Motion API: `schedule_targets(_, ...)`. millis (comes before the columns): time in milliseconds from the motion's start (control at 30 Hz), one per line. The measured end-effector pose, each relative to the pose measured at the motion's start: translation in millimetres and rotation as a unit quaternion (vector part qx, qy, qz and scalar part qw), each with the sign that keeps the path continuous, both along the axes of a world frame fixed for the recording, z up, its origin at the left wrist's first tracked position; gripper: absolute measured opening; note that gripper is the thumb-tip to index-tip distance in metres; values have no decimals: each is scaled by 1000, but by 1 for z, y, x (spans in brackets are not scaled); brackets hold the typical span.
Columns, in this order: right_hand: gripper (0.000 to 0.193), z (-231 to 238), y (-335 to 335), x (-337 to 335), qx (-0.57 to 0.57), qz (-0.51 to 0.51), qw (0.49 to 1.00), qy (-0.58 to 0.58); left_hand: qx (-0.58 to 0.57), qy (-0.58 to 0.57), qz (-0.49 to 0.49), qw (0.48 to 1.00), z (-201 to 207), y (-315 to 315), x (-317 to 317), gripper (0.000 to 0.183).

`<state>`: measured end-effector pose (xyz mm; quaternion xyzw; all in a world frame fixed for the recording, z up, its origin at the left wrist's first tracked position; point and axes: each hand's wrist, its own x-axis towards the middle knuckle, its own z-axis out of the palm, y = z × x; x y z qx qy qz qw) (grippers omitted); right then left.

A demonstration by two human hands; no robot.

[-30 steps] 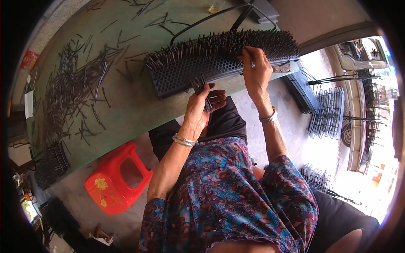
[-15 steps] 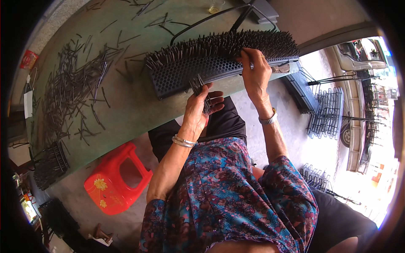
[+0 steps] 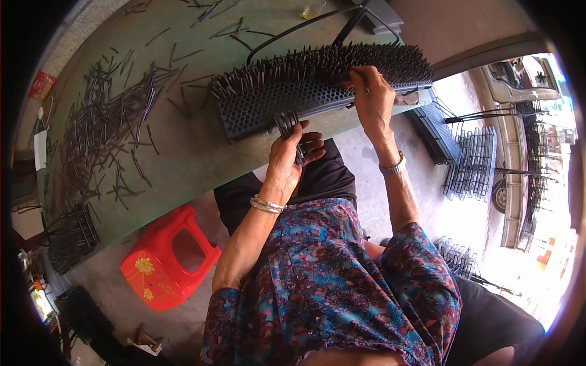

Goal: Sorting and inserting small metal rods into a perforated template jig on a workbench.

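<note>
A long black brush head lies along the table's near edge, its perforated face up. Dark bristle strips stand upright over its far part, while several rows of holes along the near side are bare. My left hand is closed round a bundle of dark bristle strips, just in front of the brush head, thumb against it and some fingers curled loosely. My right hand pinches at the border between the bristles and the bare holes. Whatever its fingertips hold is hidden.
Loose bristle strips are heaped on the green table at left. A bent black metal frame stretches behind the brush head. Below the table edge stands a red plastic stool. Black wire racks stand at right.
My right hand has turned a little and its wrist has shifted slightly right, fingertips still at the bristles' edge. My left hand has barely moved with its bundle.
</note>
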<state>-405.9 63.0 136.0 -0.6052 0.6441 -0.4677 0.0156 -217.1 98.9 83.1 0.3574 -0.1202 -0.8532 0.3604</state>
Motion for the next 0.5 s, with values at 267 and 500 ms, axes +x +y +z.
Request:
schedule_targets(267, 8, -5, -9, -3, 42, 32, 994, 93, -32, -28, 1, 999, -5, 0, 0, 29)
schedule_targets(500, 12, -9, -13, -3, 66, -4, 986, 156, -43, -20, 0, 999, 2, 5, -3, 31)
